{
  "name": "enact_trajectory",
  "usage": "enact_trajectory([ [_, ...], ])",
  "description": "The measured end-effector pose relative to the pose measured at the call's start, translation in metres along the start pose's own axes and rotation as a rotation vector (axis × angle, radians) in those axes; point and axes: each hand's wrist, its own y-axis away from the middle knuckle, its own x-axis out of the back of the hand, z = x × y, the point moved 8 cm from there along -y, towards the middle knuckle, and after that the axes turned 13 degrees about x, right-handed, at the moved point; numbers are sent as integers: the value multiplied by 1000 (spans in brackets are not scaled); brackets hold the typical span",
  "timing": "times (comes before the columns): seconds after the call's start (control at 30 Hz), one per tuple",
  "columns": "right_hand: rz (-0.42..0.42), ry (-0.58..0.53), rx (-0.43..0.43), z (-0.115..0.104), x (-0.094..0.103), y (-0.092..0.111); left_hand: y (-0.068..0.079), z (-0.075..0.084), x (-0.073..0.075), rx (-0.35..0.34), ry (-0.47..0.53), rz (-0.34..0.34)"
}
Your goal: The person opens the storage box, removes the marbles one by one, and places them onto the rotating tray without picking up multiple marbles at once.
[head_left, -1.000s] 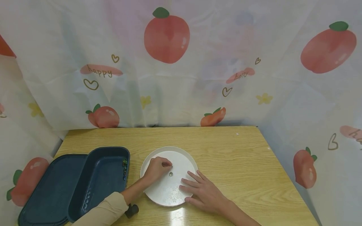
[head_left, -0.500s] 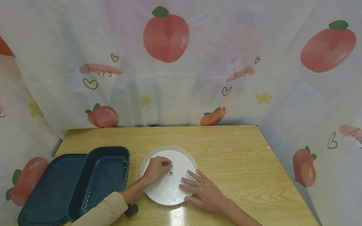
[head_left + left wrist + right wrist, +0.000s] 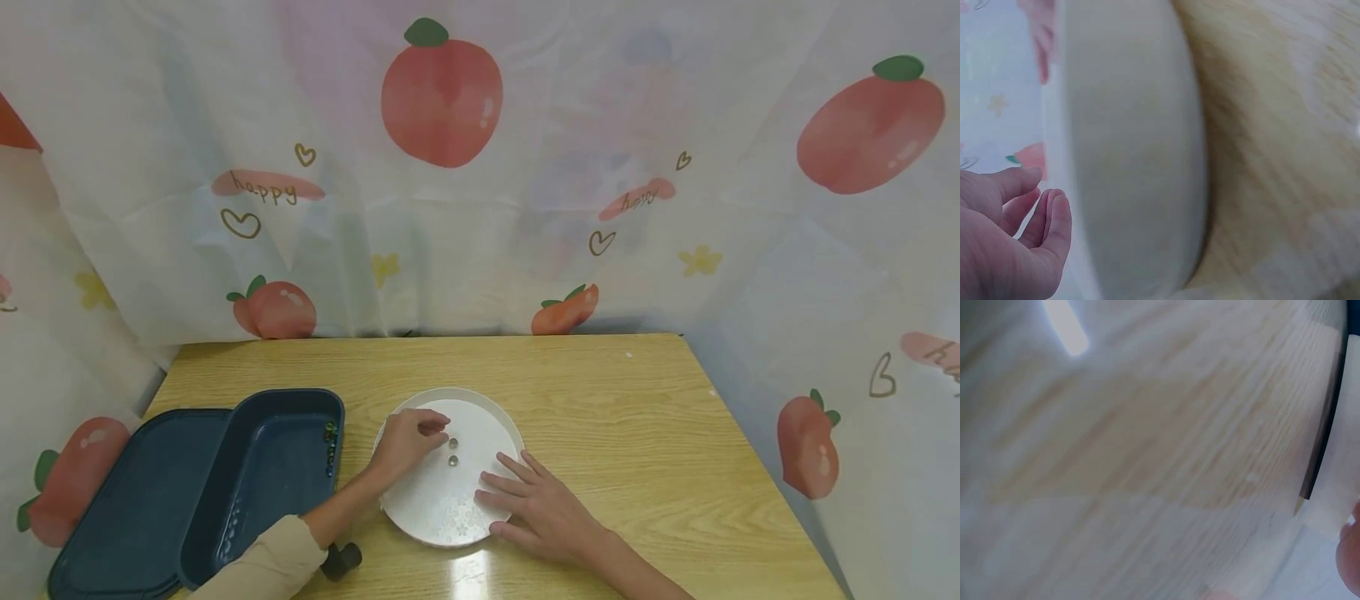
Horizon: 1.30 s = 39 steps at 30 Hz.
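Two small glassy marbles point(image 3: 453, 452) sit one behind the other near the middle of a round white tray point(image 3: 427, 507) with a raised rim. Just left of the farther marble is my left hand point(image 3: 405, 443), held over the tray. In the left wrist view that hand's fingers point(image 3: 1047, 228) are loosely bent, with a gap to the thumb and nothing between them. My right hand point(image 3: 543, 510) lies spread over the tray's right edge, fingers straight and apart, holding nothing. Only a bit of a fingertip point(image 3: 1349, 556) shows in the right wrist view.
Left of the tray stands a deep dark-blue box point(image 3: 262, 475), with several green and blue marbles point(image 3: 330, 442) along its right wall. A flat dark-blue lid point(image 3: 142, 500) lies partly beneath it. Fruit-print curtains point(image 3: 480, 250) enclose the wooden table point(image 3: 615, 417).
My left hand has let go of the farther marble and drawn back slightly to the left, so that marble now shows behind the nearer one. The right hand stays in place.
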Motion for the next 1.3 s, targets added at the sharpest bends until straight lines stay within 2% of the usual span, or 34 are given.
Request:
enact_trajectory([
  [0.17, -9, -13, -14, 0, -1, 1, 4, 11, 17, 24, 37, -1],
  [0.33, -3, -13, -17, 1, -1, 2, 6, 18, 43, 48, 70, 31],
  [0.4, 4, -12, -12, 1, -1, 2, 6, 16, 54, 60, 90, 28],
  [0.6, 21, -2, 2, -1, 0, 1, 4, -2, 78, 84, 125, -24],
  [0.8, 19, -11, -5, -1, 1, 0, 4, -22, 106, 100, 123, -10],
  [0.97, 19, -12, -6, -1, 0, 0, 8, -38, 125, 86, 101, 9],
  [1.3, 3, -20, -20, 0, -2, 2, 11, -62, 145, 52, 14, 45],
])
